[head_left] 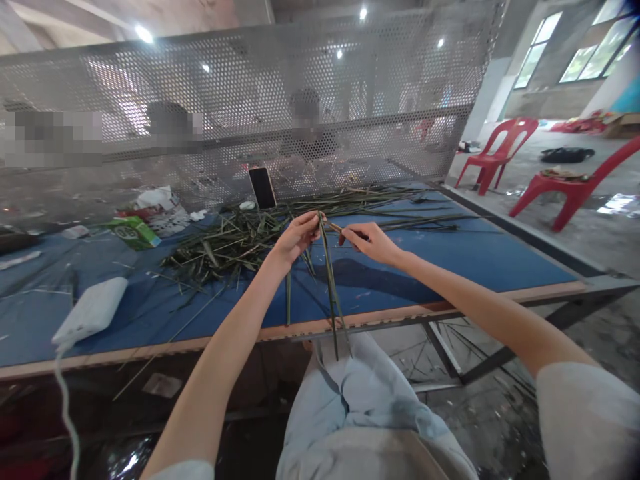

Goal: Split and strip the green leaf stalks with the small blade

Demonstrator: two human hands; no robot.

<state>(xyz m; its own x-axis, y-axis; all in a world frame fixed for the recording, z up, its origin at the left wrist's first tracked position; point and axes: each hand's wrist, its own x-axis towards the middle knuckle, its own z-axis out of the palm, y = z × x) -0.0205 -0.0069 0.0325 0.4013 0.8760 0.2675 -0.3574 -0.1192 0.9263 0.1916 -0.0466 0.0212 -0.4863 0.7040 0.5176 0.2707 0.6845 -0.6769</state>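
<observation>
My left hand [300, 235] is closed in a pinch around the top of several long green leaf strips [329, 280], which hang down past the table's front edge toward my lap. In my right hand [369, 241] is a slim tool with a brownish handle [341, 233], its thin tip pointing left and meeting the strips near my left fingertips. Whether the tip is a blade or a needle is too small to tell. Behind my left hand lies a tangled heap of cut green leaf strips [225, 243] on the blue tabletop [400, 283].
A phone [263, 187] leans upright against the perforated metal screen [240, 133]. To the left lie a white power bank [93, 310] with a cable, a green box [134, 232] and crumpled white wrapping [160, 207]. Red plastic chairs [500, 153] stand at the right. People sit beyond the screen.
</observation>
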